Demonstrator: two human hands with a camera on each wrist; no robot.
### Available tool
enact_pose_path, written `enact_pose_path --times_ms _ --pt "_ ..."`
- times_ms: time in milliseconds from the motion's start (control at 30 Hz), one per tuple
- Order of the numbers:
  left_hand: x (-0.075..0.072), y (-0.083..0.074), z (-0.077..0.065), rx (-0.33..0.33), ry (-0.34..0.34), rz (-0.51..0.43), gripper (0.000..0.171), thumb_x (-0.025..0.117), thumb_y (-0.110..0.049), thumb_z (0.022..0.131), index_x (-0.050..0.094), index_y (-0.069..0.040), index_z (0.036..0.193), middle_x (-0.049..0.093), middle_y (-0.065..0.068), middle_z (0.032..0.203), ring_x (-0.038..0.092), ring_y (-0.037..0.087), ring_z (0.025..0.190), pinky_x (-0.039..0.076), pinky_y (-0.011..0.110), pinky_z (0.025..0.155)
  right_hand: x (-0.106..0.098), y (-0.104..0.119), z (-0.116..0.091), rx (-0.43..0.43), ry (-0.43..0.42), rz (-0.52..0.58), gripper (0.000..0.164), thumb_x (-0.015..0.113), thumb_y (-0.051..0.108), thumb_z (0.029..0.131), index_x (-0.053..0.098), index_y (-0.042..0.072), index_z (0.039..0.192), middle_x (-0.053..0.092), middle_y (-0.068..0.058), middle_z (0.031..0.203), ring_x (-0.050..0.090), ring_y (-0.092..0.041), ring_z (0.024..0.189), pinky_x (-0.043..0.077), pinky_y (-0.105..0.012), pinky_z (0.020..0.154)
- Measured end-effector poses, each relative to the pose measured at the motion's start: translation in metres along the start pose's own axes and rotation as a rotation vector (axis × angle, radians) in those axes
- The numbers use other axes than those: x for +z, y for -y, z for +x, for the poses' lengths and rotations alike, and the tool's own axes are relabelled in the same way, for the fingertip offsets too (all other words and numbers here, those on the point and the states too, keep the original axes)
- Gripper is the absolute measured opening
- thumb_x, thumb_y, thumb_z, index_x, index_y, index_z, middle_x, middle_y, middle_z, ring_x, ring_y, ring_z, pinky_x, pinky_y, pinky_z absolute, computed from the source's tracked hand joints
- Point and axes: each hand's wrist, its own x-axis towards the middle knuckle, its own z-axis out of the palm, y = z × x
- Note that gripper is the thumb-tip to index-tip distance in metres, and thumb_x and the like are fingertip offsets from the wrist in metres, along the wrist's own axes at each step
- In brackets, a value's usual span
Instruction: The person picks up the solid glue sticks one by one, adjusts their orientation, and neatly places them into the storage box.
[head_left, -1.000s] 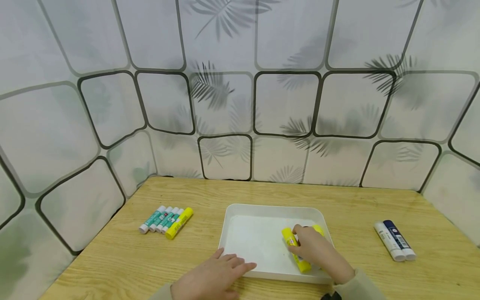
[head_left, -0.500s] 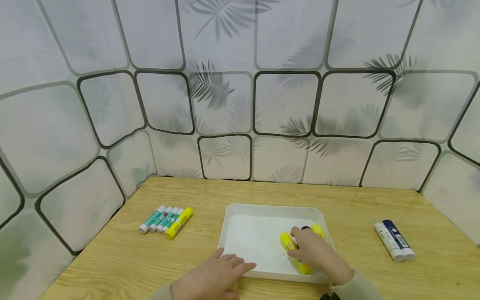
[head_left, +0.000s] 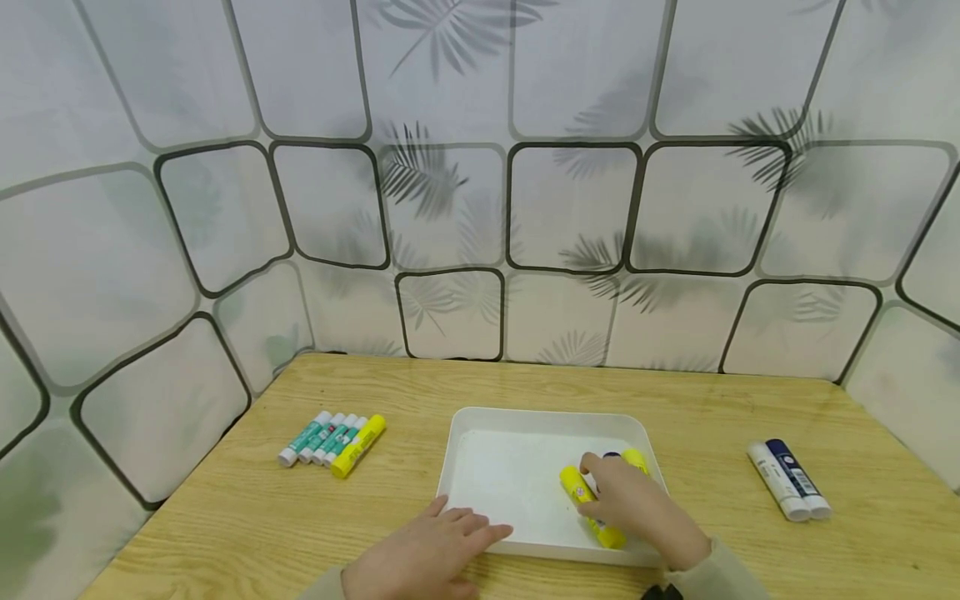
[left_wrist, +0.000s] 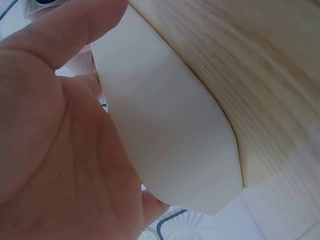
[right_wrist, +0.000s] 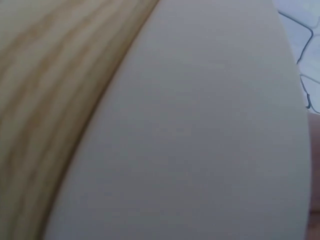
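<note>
A white tray [head_left: 498,475] lies in front of me, with its outer wall [left_wrist: 165,120] filling much of the left wrist view. My left hand [head_left: 423,554] rests over its near left rim, fingers spread and fairly straight. Inside the tray at the right, my right hand [head_left: 633,500] bends its thumb and index finger onto a yellow glue stick [head_left: 606,533]. Beyond that hand show another yellow glue stick [head_left: 636,459] and a navy end [head_left: 611,455] of a further stick; their lower parts are hidden. The right wrist view shows mostly the tray wall [right_wrist: 190,125].
Left of the tray, several green-and-white glue sticks [head_left: 322,439] lie side by side with a yellow one [head_left: 358,447]. To the right lie a white glue stick [head_left: 778,482] and a navy one [head_left: 797,477]. The wooden table [head_left: 420,383] meets a patterned curtain [head_left: 450,208].
The yellow glue stick under my right hand has shifted slightly left and nearer, with the fingers following. More of the navy end shows. My left hand has stayed put.
</note>
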Motion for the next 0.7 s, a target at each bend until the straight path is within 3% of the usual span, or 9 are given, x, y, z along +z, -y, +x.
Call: enact_pose_path --times_ms 267,533,700 --pt "-0.0005 -0.0003 -0.0007 -0.006 -0.005 -0.002 0.057 0.06 -0.039 0.081 0.037 -0.027 0.132 0.048 -0.01 0.119 0.045 0.011 0.109 0.034 0.048 0.091 -0.0015 -0.0007 -0.0007 -0.018 0.03 0.01 0.031 0.068 0.006 0.07 0.054 0.002 0.098 0.045 0.0 0.062 0.038 -0.011 0.049 0.032 -0.023 0.042" --pt "-0.0006 0.0005 0.001 -0.018 0.021 -0.055 0.057 0.061 -0.037 0.081 0.037 -0.028 0.132 0.047 -0.01 0.12 0.044 0.01 0.11 0.033 0.047 0.093 -0.0028 0.001 0.0034 0.073 -0.006 -0.027 0.031 0.067 0.008 0.073 0.054 0.0 0.1 0.046 -0.006 0.076 0.042 -0.016 0.062 0.038 -0.028 0.051" --pt "-0.0007 0.0009 -0.0003 -0.003 0.008 -0.039 0.058 0.061 -0.037 0.081 0.036 -0.027 0.133 0.047 -0.01 0.12 0.044 0.01 0.109 0.033 0.048 0.092 -0.0043 0.0001 0.0032 0.083 -0.037 -0.049 0.029 0.065 0.006 0.075 0.054 0.0 0.101 0.047 -0.009 0.08 0.043 -0.016 0.061 0.039 -0.026 0.049"
